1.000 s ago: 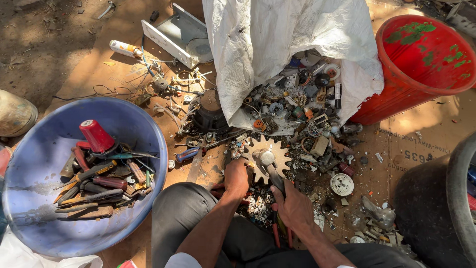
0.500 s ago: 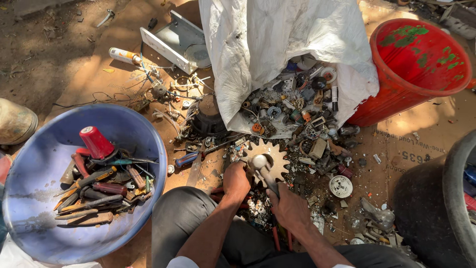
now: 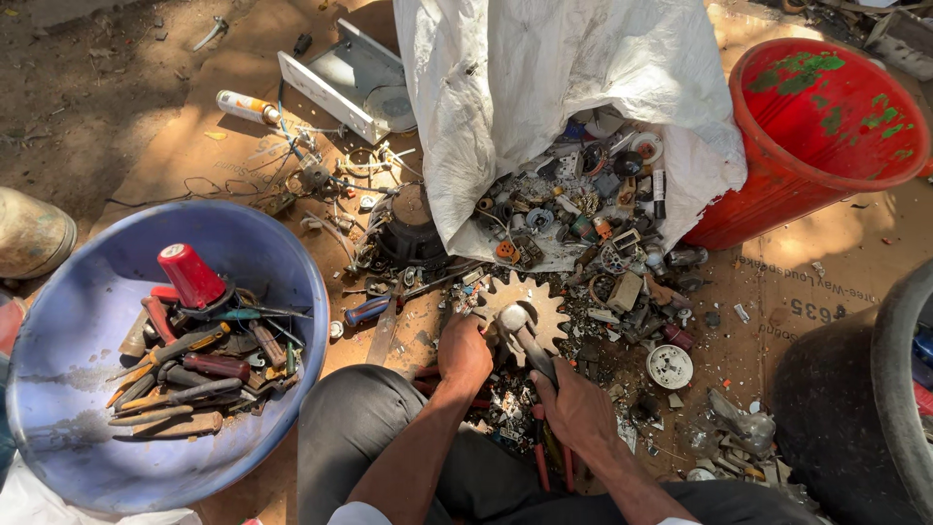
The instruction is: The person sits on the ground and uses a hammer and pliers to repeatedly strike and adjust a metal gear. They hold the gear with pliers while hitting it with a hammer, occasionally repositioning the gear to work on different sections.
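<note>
A rusty toothed gear (image 3: 540, 309) with a round metal hub lies on the cardboard in front of me. My left hand (image 3: 464, 352) grips the gear's near left edge. My right hand (image 3: 579, 408) is closed on a plier-like tool with red handles (image 3: 541, 442), whose jaws reach up to the hub of the gear. Both hands work just below a heap of small scrap parts (image 3: 583, 219) spilling from a white sack (image 3: 544, 78).
A blue basin (image 3: 58, 360) at the left holds screwdrivers, pliers and a red cone-shaped cap (image 3: 190, 275). A red bucket (image 3: 816, 126) lies on its side at the right. A black tyre (image 3: 889, 408) fills the right edge. A grey metal housing (image 3: 340, 78) and wires lie behind.
My hands and the gear stay in about the same place; the tool's jaws have shifted slightly on the hub. The camera has drifted a little.
</note>
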